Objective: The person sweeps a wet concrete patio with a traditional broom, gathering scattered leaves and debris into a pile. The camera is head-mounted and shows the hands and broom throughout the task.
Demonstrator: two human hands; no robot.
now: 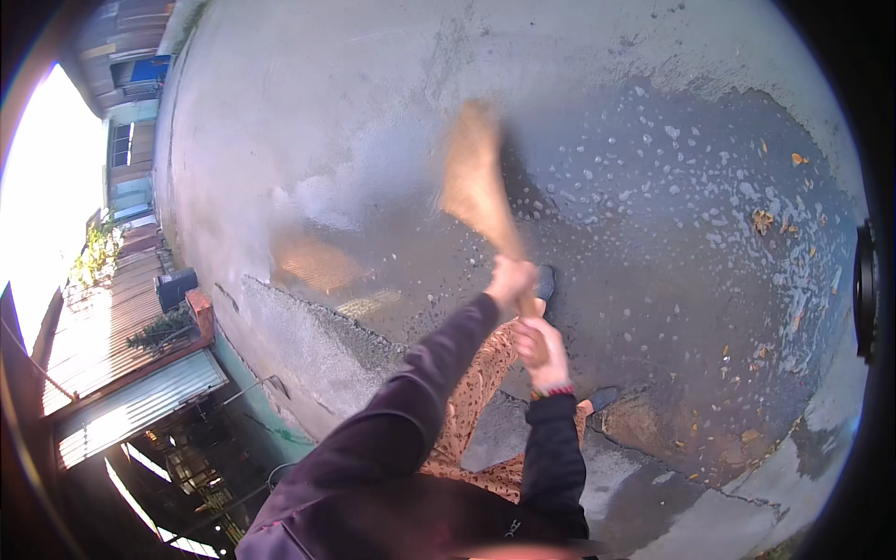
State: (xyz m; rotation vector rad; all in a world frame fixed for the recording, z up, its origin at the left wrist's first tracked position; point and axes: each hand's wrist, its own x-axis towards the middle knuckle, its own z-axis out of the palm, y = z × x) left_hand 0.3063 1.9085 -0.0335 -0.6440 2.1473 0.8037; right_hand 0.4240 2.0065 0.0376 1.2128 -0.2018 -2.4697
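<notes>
I hold a tan broom (478,177) with a flat, flaring head, blurred by motion. Its head points away from me, over wet concrete near the edge of a soapy puddle (644,215). Whether the bristles touch the ground is unclear. Farther up the handle, close to the head, my left hand (511,280) is wrapped round it. My right hand (543,353), with a red band at the wrist, grips the handle nearer my body. Both sleeves are dark.
Foam and brown leaves (763,221) float on the puddle at the right. My dark shoes (605,399) stand in the wet. A broken concrete edge (345,322) runs left of my feet. Beyond are a dark bucket (175,289), a potted plant (161,331) and corrugated roofing (140,406).
</notes>
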